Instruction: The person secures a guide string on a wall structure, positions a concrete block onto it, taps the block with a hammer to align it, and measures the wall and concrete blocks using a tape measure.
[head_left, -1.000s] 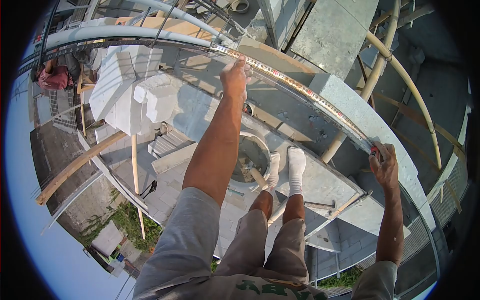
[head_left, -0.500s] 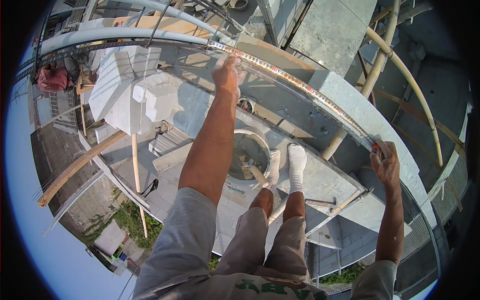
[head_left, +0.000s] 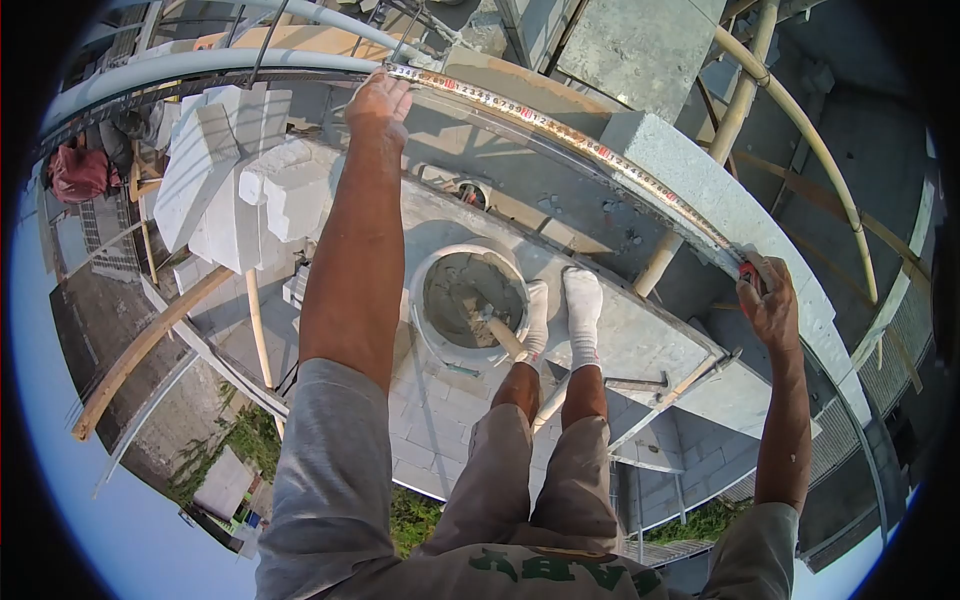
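A yellowish-white tape measure (head_left: 560, 130) with black and red figures is stretched along the edge of a pale, narrow masonry strip. My right hand (head_left: 770, 308) is closed around its red-and-black case at the right end. My left hand (head_left: 380, 103) is at the tape's far left end, with a fingertip at the tip of the blade. Its other fingers are spread apart below the blade; whether they touch it is hard to see. Close to the right hand lies a long white block (head_left: 700, 170). Beside my socked feet is a round bucket (head_left: 420, 310) of grey mortar with a wooden-handled tool in it.
White blocks (head_left: 205, 175) are stacked at the left. Pale pipes (head_left: 210, 68) and dark steel bars run along the upper left. Bamboo poles (head_left: 745, 110) cross at the upper right. A hammer (head_left: 640, 383) lies right of my feet. Below the platform, ground and plants show.
My left hand has moved leftward along the tape to its end, and its fingers have spread. My right hand stays on the case. The view has shifted slightly, showing more of the bucket.
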